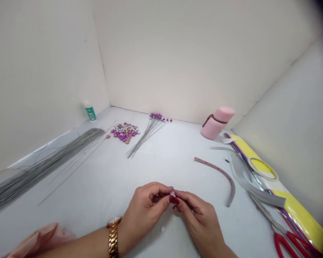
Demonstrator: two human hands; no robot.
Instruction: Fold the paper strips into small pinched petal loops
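My left hand (144, 211) and my right hand (199, 218) meet fingertip to fingertip low over the white table (161, 165). Both pinch one tiny pale pink piece (172, 193) between thumbs and forefingers. A gold watch (113, 233) sits on my left wrist. A small white scrap (163, 228) lies on the table just under my hands. What the pinched piece is, I cannot make out exactly.
A large bundle of thin wires (40, 168) lies at left. A heap of small purple and silver pieces (124, 132), wired purple stems (148, 132), a glue bottle (90, 111) and a pink bottle (216, 122) sit farther back. Curved strip (223, 175), tape roll (262, 168), red scissors (288, 240) lie right.
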